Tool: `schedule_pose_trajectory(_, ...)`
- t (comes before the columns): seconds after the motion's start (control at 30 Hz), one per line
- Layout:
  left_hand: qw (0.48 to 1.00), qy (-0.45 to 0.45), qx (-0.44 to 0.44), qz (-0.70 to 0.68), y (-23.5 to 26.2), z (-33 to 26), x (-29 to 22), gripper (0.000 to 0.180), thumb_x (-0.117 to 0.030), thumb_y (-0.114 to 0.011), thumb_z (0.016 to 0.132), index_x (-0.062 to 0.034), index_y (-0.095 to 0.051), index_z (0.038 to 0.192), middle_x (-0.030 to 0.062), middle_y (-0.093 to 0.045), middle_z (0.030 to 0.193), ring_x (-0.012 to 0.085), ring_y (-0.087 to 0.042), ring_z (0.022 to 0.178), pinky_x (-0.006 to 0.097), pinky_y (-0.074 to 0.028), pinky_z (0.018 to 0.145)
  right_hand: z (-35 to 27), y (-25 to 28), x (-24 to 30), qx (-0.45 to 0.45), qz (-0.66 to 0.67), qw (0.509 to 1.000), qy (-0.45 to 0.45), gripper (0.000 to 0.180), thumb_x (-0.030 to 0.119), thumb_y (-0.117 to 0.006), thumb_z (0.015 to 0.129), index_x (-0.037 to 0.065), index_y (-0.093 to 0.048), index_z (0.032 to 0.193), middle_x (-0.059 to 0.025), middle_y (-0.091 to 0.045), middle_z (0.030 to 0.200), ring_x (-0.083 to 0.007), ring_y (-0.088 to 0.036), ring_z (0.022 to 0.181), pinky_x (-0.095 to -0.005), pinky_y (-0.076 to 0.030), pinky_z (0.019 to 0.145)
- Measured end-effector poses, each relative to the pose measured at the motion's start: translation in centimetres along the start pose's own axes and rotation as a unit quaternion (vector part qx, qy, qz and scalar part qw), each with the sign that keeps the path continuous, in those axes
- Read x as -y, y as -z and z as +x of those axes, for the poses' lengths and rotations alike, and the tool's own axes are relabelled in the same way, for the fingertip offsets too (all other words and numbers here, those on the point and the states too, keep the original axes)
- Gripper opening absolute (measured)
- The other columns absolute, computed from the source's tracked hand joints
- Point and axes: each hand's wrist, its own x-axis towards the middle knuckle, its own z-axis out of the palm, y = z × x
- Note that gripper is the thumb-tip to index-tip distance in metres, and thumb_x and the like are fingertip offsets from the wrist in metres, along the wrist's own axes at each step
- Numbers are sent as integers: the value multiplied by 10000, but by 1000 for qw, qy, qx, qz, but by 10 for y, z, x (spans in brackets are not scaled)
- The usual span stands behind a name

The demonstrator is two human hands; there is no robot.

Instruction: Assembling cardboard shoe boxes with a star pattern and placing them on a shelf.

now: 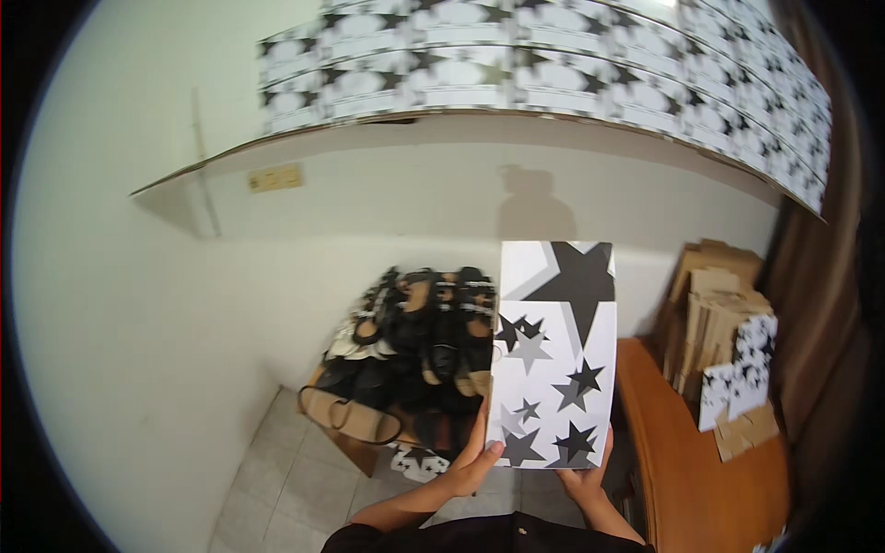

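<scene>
A: Where's the box?
B: Star-printed box (553,355), white with black and grey stars, held up in front of the person, standing tall, above both hands.
A: Left hand?
B: Left hand (477,461) grips the lower left corner, thumb across the front face, fingers curled behind, mostly closed on it.
A: Right?
B: Right hand (590,477) cups the bottom right edge from below, fingers wrapped up the side, thumb hidden.
A: Around it?
B: Pile of dark sandals (415,355) behind the box on the left, wooden table (687,461) to the right with flat cardboard (714,309) stacked on it. Shelf of matching star boxes (553,64) overhead.
</scene>
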Motion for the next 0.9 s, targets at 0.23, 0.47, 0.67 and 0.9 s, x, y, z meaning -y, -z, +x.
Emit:
schedule_pose_trajectory(0.23,968,-77,-162,177,70,-45,-64,729,-223,-386,929,56,91,1406,179,33,1495,249,9,1381,348,-34,1097,71,-105,9,145,46,983,107,1029,265,-803,649,12,-147,1400,-293,-233,1388,-422,-321,1258,-472,-266,1033)
schedule_pose_trajectory(0.47,908,-178,-343,164,104,-67,-131,1055,-663,-560,738,-40,-79,1439,143,-213,1453,275,-234,1343,442,-209,1083,145,-180,92,240,162,924,251,956,140,-717,735,128,-65,1435,-341,-40,1428,-474,-165,1328,-499,-209,1057)
schedule_pose_trajectory(0.67,878,-270,-313,240,165,-37,-176,1266,-651,-682,618,-89,103,1437,105,-89,1480,249,-117,1371,419,-137,1090,223,-246,130,149,264,880,365,848,103,-728,754,110,-191,1409,-295,-81,1428,-436,-188,1332,-485,-203,1062)
schedule_pose_trajectory(0.9,827,-365,-285,317,307,-7,-232,880,-112,-742,673,-23,-195,1357,132,-399,1284,248,-408,1195,389,-328,1001,305,-340,172,123,264,827,480,944,106,-769,685,158,-173,1415,-285,-109,1424,-438,-196,1320,-470,-258,1049)
